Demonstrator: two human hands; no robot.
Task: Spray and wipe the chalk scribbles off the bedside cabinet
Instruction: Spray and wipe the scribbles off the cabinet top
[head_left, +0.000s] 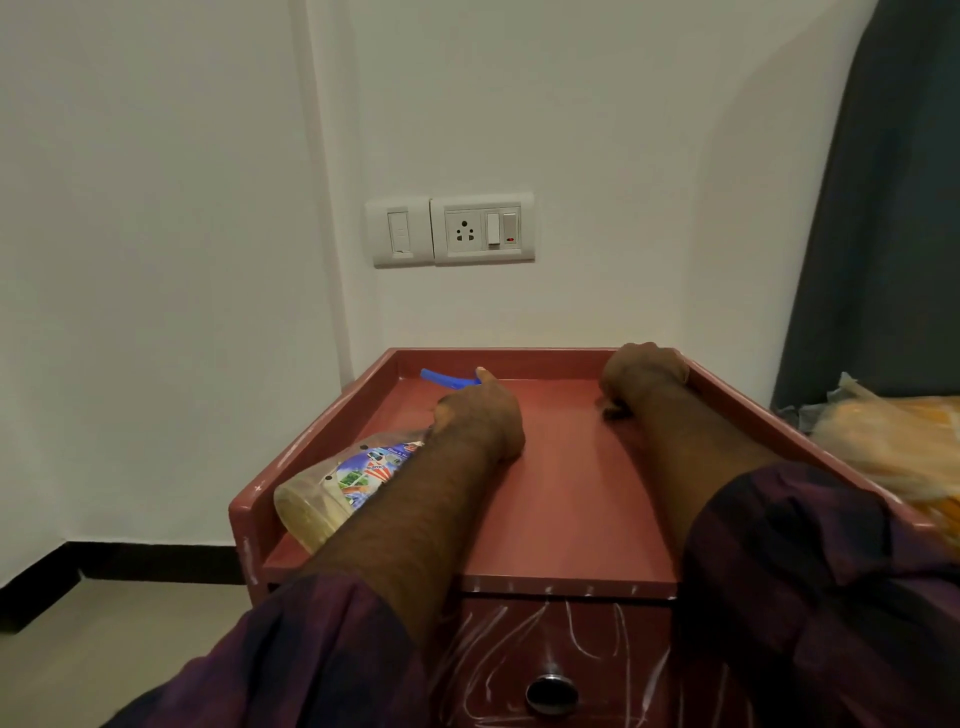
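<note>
The reddish bedside cabinet (561, 499) has a raised rim round its top. White chalk scribbles (498, 649) cover its drawer front and dot the rim. A clear spray bottle (337, 488) with a colourful label and a blue trigger head (441, 378) lies tilted on the left of the top. My left hand (480, 415) grips its neck, with one finger stretched toward the trigger. My right hand (644, 371) rests at the far right corner of the top, seen from behind with its fingers curled under. A small dark bit shows beneath it. I see no cloth for certain.
A white wall with a switch and socket plate (452, 231) stands right behind the cabinet. A dark curtain (883, 208) hangs at the right. A crinkled yellow plastic bag (893, 447) lies against the cabinet's right side. A round metal drawer knob (551, 693) is below.
</note>
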